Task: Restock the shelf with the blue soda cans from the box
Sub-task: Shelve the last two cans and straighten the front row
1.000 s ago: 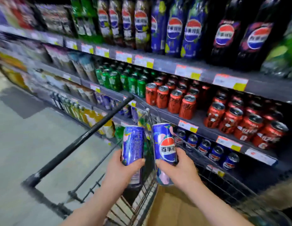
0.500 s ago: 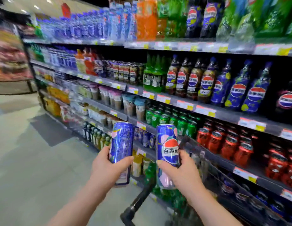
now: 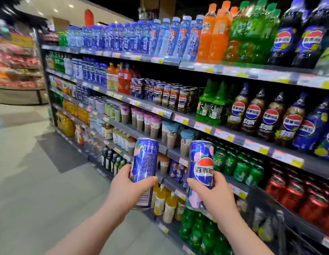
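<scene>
My left hand [image 3: 129,188] grips a tall blue soda can [image 3: 145,161], held upright with its printed back toward me. My right hand [image 3: 215,196] grips a second blue soda can [image 3: 200,162], also upright, its round red, white and blue logo facing me. Both cans are held side by side in the air in front of the drinks shelf [image 3: 222,134]. A row of similar blue cans [image 3: 141,88] stands on the second shelf from the top, farther down the aisle. The box is out of view.
Long shelving runs along my right, packed with bottles and cans: green cans [image 3: 239,167], red cans [image 3: 296,196], cola bottles [image 3: 270,116], cups [image 3: 150,122]. Grey aisle floor [image 3: 40,172] stretches on my left. A dark cart edge [image 3: 266,225] shows at lower right.
My view has swung up and left along the aisle, away from the cart and the box. Both hands have kept their cans and risen slightly in front of the shelves.
</scene>
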